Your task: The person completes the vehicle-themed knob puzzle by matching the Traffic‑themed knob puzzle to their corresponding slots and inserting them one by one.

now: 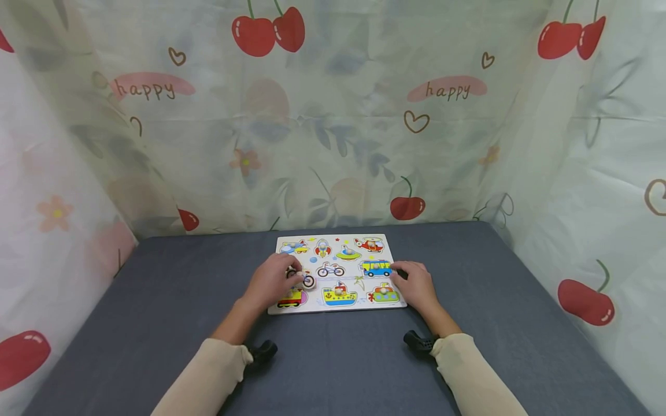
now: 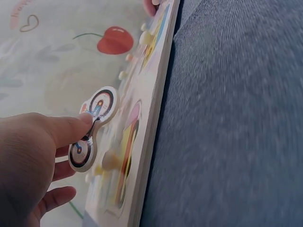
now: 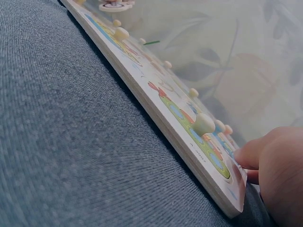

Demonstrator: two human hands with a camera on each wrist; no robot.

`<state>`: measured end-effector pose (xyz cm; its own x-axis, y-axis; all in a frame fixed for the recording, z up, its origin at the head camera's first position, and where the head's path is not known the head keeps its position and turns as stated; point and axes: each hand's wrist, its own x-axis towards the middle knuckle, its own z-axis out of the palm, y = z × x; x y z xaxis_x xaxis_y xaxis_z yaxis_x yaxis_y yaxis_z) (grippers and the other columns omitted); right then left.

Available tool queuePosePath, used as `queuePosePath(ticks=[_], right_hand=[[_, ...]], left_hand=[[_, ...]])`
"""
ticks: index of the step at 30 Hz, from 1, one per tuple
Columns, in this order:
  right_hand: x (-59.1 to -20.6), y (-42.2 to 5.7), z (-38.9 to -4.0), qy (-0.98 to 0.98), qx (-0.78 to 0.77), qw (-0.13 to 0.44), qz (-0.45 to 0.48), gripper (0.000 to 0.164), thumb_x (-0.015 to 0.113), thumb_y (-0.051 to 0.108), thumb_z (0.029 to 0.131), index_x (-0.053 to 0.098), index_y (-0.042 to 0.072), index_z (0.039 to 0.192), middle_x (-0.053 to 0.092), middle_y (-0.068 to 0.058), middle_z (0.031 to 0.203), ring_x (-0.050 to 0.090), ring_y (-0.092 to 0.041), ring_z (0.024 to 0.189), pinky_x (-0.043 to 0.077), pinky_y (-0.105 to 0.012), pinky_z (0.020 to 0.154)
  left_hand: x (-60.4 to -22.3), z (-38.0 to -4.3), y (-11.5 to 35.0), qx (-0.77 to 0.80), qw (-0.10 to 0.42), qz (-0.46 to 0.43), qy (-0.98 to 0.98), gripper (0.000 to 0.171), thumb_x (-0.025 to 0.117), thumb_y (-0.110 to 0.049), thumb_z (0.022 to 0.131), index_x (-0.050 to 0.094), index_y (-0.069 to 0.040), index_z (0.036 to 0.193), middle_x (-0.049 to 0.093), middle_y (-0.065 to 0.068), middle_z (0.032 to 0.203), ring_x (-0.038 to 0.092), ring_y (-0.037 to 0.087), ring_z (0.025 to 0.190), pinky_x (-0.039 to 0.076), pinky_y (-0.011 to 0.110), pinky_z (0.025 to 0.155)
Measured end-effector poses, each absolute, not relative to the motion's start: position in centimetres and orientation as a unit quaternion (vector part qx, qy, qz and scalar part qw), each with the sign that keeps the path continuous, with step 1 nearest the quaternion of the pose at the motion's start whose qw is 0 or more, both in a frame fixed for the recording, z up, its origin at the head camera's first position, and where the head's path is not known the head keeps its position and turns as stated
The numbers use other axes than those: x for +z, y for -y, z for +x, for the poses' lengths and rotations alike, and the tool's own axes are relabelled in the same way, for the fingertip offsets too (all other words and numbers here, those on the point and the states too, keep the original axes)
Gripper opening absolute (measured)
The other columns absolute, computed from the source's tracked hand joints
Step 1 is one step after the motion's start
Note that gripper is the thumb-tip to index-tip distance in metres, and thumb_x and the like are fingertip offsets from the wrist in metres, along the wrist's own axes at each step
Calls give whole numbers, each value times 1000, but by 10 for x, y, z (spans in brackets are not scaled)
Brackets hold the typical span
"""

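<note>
My left hand [image 1: 270,280] pinches a bicycle puzzle piece [image 2: 94,125] between thumb and fingers. In the left wrist view the piece is tilted and raised off the white puzzle board [image 1: 312,309], and part of it hides behind my thumb. A bicycle picture [image 1: 330,270], with no knob visible on it, lies just right of the piece on the board. At the board's right edge, beside the bus piece [image 1: 376,268], my right hand [image 1: 418,284] rests with thumb and fingertips touching the edge. Its other fingers are mostly hidden.
Knobbed pieces sit in the board, among them a ship [image 1: 339,296], a submarine [image 1: 384,293], a helicopter [image 1: 370,245] and a flying saucer [image 1: 348,253]. Dark grey cloth [image 1: 333,364] covers the table. Printed curtains [image 1: 322,162] stand behind and at both sides.
</note>
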<state>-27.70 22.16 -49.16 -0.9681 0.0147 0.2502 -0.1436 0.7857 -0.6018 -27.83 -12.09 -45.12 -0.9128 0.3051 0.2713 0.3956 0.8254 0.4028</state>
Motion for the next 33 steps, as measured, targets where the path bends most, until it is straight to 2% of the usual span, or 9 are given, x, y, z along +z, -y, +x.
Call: queuePosePath(ticks=[10, 19, 33], right_hand=[[-492, -222, -278, 934, 333, 120, 39, 30, 65, 17, 93, 68, 6, 121, 62, -16, 126, 42, -34, 128, 27, -56, 104], [-491, -222, -276, 934, 335, 120, 41, 30, 65, 17, 93, 68, 6, 120, 62, -16, 126, 42, -35, 127, 27, -56, 104], [-491, -223, -277, 935, 331, 120, 39, 29, 66, 17, 93, 68, 6, 120, 62, -17, 126, 43, -35, 127, 30, -56, 104]], left_hand=[[-458, -286, 105, -251, 118, -184, 943, 11, 77, -23, 84, 67, -21, 85, 57, -7, 87, 50, 15, 86, 43, 34, 73], [-462, -290, 88, -275, 92, -151, 945, 9, 75, -24, 84, 67, -20, 87, 59, -5, 91, 52, 17, 92, 44, 36, 81], [-465, -297, 64, -281, 115, -120, 945, 14, 80, -26, 81, 68, -20, 87, 56, -6, 86, 53, 16, 87, 46, 35, 72]])
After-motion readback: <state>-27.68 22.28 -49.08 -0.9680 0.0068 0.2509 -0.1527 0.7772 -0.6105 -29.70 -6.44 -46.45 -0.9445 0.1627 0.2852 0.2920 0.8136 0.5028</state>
